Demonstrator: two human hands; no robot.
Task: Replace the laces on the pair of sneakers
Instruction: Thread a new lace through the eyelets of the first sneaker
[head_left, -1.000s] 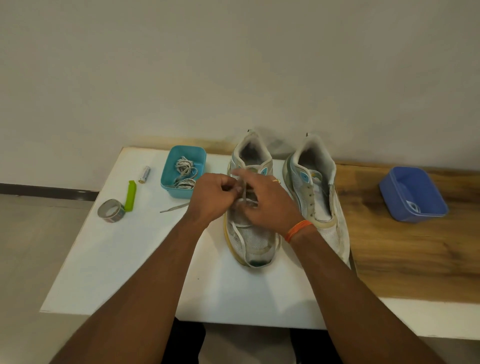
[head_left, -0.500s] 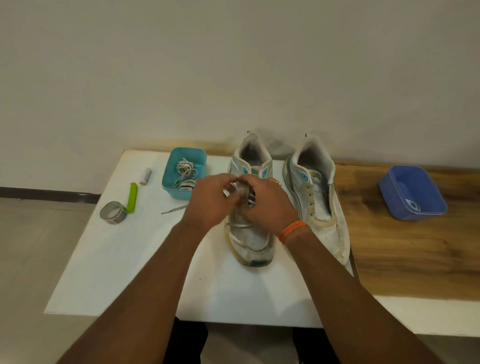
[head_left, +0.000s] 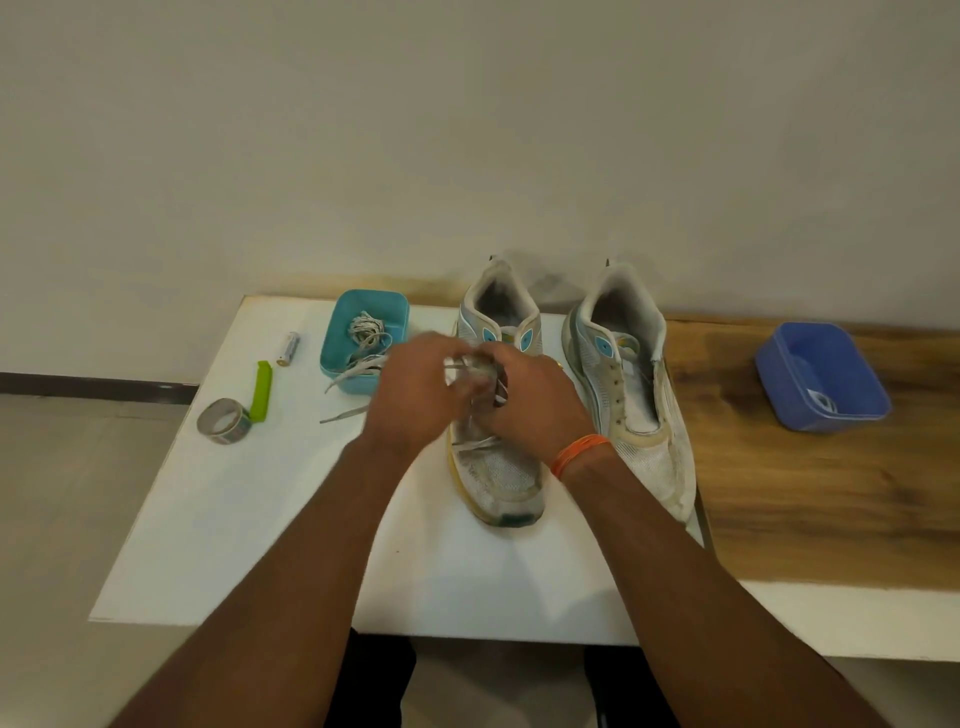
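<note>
Since half a second ago both hands are sitting a touch higher up the shoe, and a lace end is now trailing out over the front of the teal tub. The left hand (head_left: 415, 395) and right hand (head_left: 530, 397) are meeting over the tongue of the left sneaker (head_left: 498, 467), fingers curled and pinching the grey-white lace (head_left: 470, 366) between them, though it's blurry so I can't tell which eyelet they're working. That lace is crossing the lower eyelets, and 1 loose end (head_left: 345, 414) is lying on the white board (head_left: 234, 519).

Counting stuff: 2 sneakers, toes pointing at the person, side by side. The right sneaker (head_left: 634, 395) is sitting unlaced, just beside the other, partly over the wooden tabletop (head_left: 805, 493). 2 tubs: the teal tub (head_left: 340, 332) holding a bundle of laces (head_left: 366, 330), near the left sneaker, and a blue tub (head_left: 821, 374) well apart on the right. Also 1 tape roll (head_left: 224, 422), 1 green clip (head_left: 261, 391) touching it, 1 battery (head_left: 289, 349). 1 orange band (head_left: 579, 453) is on the right wrist.
</note>
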